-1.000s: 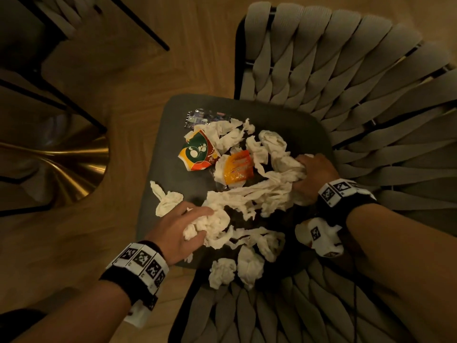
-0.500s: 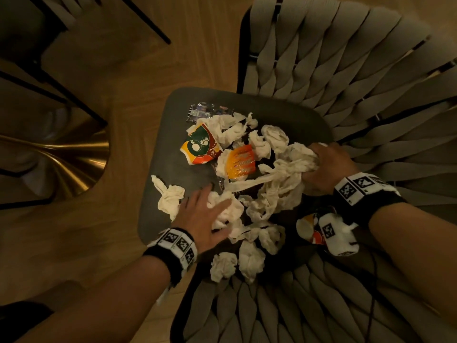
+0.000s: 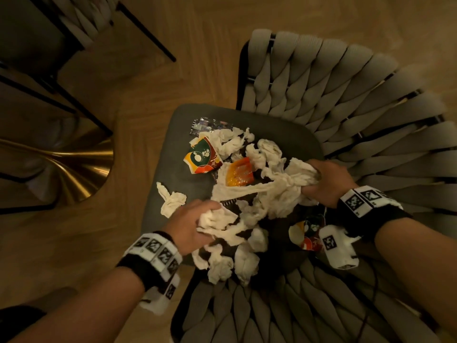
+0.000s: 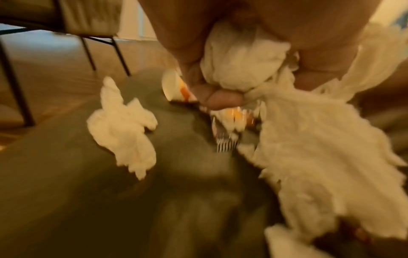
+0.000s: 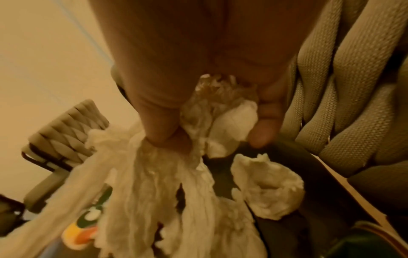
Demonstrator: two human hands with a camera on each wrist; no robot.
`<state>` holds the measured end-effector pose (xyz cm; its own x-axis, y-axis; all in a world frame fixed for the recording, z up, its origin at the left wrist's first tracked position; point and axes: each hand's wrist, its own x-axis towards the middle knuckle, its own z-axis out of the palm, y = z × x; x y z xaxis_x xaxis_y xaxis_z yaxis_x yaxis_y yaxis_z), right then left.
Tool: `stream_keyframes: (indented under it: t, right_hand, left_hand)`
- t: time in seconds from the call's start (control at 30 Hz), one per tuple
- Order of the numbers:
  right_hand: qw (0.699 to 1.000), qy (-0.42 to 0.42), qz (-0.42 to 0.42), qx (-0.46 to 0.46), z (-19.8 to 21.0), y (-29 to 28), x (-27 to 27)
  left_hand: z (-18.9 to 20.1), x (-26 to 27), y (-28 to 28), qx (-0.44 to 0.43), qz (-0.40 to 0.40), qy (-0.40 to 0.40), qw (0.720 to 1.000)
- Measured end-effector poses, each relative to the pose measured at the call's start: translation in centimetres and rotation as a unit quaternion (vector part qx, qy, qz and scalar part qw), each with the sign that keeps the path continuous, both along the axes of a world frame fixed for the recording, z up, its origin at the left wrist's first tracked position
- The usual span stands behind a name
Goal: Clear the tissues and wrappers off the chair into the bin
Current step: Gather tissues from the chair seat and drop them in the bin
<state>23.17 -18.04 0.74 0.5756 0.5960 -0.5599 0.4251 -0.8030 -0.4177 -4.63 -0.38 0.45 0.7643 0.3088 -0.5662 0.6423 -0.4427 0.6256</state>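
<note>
A heap of crumpled white tissues [image 3: 257,201] lies on the dark grey chair seat [image 3: 173,174]. My left hand [image 3: 195,224] grips a wad of tissues [image 4: 240,64] at the near left of the heap. My right hand [image 3: 326,181] grips a stretched bunch of tissues [image 5: 176,183] at the heap's right. Among the tissues lie a green and orange wrapper [image 3: 201,158], an orange packet [image 3: 238,173] and a clear foil wrapper [image 3: 210,125]. One loose tissue [image 3: 170,198] sits apart to the left. No bin is in view.
The chair's woven grey backrest [image 3: 346,100] curves round the right and near sides. Another printed wrapper [image 3: 306,233] lies under my right wrist. A brass table base [image 3: 64,167] and a second chair's black legs [image 3: 148,33] stand on the wooden floor to the left.
My left hand slid forward over the near tissues, then closed on a wad. My right hand pulled its bunch up and right, stretching the tissues into strands.
</note>
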Motion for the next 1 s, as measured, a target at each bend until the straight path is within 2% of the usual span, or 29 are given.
stream_keyframes:
  t: [0.17,0.37,0.5,0.63,0.77,0.87,1.0]
  right_hand:
    - [0.998,0.006,0.003,0.062,7.8,-1.2,-1.2]
    - [0.994,-0.023,-0.018,0.102,15.2,-2.6,-3.1]
    - [0.989,-0.014,0.012,0.149,21.6,-2.1,-6.1]
    - [0.978,0.029,0.056,0.201,28.9,-0.1,-11.0]
    - [0.963,0.056,0.120,0.236,33.9,2.7,-17.9]
    - [0.951,0.073,0.163,0.252,35.5,5.4,-24.7]
    - [0.938,0.113,0.208,0.254,34.9,8.7,-36.2]
  left_hand:
    - [10.1,-4.0,2.6,-0.044,0.116,-0.079,0.989]
    - [21.3,-8.5,3.2,-0.006,0.138,-0.164,0.977]
    - [27.6,-13.3,1.8,0.016,0.196,-0.214,0.957]
    - [31.1,-20.3,0.1,0.070,0.262,-0.233,0.934]
    - [33.0,-29.5,-1.9,0.132,0.352,-0.251,0.892]
    - [33.2,-37.6,-3.6,0.140,0.429,-0.253,0.856]
    - [32.6,-48.0,-6.4,0.135,0.522,-0.252,0.804]
